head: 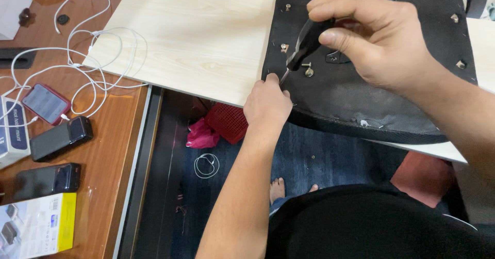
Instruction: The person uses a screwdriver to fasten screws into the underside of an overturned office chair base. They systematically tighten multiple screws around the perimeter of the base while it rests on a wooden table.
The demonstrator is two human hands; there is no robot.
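My left hand (267, 101) is closed, pinning the edge of the black pad (361, 91) on the board (196, 37). My right hand (371, 37) grips pliers (304, 45) tight. The pad looks soft and floppy; I judge its edge the best hold.

Seat pad (361, 91): black fabric, silver bolts (308, 72). Pliers (304, 45): black handles. Board (196, 37): pale wood, faint grain. Counter (111, 135): reddish-brown wood. Cables (87, 47): white. Phone (45, 103): red case, grey screen. Power banks (61, 138): black. Box (38, 225): white, yellow side. Basket (227, 122): red mesh. Bag (201, 135): pink. Floor (309, 161): dark blue.
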